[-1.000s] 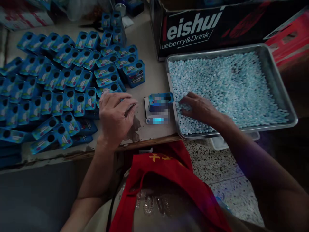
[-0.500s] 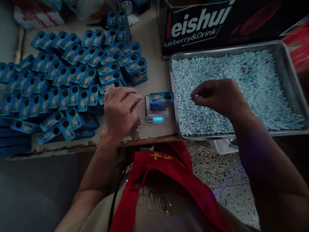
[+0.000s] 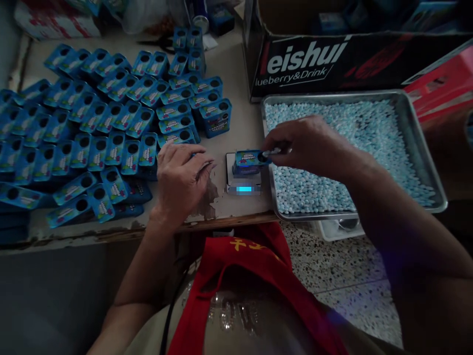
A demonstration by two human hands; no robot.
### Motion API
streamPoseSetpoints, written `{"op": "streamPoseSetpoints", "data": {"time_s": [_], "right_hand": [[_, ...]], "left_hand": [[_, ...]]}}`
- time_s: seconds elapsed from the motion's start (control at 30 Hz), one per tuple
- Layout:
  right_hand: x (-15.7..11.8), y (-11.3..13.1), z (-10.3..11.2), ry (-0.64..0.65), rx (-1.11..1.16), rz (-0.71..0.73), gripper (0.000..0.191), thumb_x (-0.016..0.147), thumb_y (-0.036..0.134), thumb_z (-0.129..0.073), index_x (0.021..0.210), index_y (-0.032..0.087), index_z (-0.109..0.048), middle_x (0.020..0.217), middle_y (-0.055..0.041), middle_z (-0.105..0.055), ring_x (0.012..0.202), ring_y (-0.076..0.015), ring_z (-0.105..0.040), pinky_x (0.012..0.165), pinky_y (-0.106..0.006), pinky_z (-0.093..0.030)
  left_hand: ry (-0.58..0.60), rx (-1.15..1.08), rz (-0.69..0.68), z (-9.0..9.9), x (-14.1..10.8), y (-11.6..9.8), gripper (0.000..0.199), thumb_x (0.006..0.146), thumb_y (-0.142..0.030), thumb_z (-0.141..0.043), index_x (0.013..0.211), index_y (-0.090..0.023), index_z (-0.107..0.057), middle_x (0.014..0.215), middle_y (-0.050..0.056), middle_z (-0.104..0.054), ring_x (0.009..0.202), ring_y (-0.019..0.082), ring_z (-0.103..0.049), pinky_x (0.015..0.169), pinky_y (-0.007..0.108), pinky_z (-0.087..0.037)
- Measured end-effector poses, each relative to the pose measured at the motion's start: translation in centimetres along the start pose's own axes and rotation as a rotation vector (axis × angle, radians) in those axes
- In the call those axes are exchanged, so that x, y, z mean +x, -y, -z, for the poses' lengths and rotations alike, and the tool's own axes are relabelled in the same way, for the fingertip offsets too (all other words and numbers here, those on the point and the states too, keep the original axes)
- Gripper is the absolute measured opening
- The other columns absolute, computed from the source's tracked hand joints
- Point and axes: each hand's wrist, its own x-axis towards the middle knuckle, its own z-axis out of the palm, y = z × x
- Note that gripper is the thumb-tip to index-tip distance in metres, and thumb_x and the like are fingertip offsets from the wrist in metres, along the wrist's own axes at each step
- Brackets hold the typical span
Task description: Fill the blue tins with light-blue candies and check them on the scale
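A blue box with a round hole near its right end rests on a small scale, whose display glows cyan. My right hand is pinched at the box's right end, with small pale candies between its fingertips by the hole. To the right, under that hand, a metal tray holds a wide layer of pale blue and white candies. My left hand is curled on the table left of the scale, fingers bent together; whatever they may hold is hidden.
Many blue boxes with round holes stand packed together on the left of the table. A black printed carton is behind the tray. At the back lie dark scissors and a can. Red material is at the right.
My right hand has moved left from above the tray to the hole of the box on the scale. My left hand stays curled beside the scale. The view has shifted slightly.
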Motion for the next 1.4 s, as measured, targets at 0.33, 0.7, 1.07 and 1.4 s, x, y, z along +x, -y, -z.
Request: {"op": "streamPoseSetpoints", "data": {"time_s": [0.33,0.7,1.07,1.4], "right_hand": [[-2.2,-2.7,-0.6,-0.138,-0.073,-0.205,0.013,0.092,0.026,-0.078,0.099,0.028,-0.088,0.093,-0.0045,-0.084,0.081,-0.0246,-0.076,0.080,-0.039,-0.059],[-8.1,-7.0,-7.1,0.040,-0.265,-0.339,0.016,0.099,0.025,-0.071,0.108,0.024,-0.084,0.111,-0.0118,-0.084,0.096,-0.0304,-0.080,0.079,-0.039,-0.056],[-7.3,-6.9,-4.7,-0.139,-0.036,-0.454,0.006,0.087,0.029,-0.077,0.086,0.026,-0.081,0.080,-0.0043,-0.079,0.080,-0.0283,-0.079,0.081,-0.042,-0.057],[-2.5,-0.8,-0.8,-0.157,-0.035,-0.165,0.011,0.087,0.026,-0.076,0.090,0.030,-0.086,0.083,-0.0030,-0.081,0.078,-0.0240,-0.075,0.079,-0.038,-0.057]], "left_hand": [[-0.029,-0.022,-0.016,-0.3,0.1,-0.1,0.014,0.113,-0.039,-0.072,0.106,-0.033,-0.082,0.116,0.003,-0.085,0.115,0.032,-0.077,0.123,0.063,-0.054],[0.078,0.005,-0.057,-0.7,2.0,-2.8,0.014,0.116,-0.036,-0.071,0.109,-0.033,-0.082,0.121,0.003,-0.085,0.119,0.030,-0.079,0.127,0.061,-0.052],[0.121,0.030,-0.088,-1.2,2.3,-3.3,0.010,0.114,-0.036,-0.072,0.112,-0.032,-0.081,0.123,0.003,-0.083,0.119,0.030,-0.075,0.129,0.063,-0.050],[0.222,-0.032,-0.059,-1.9,3.0,-4.5,0.036,0.104,-0.030,-0.087,0.139,-0.027,-0.079,0.137,0.010,-0.080,0.132,0.036,-0.074,0.128,0.057,-0.054]]}}
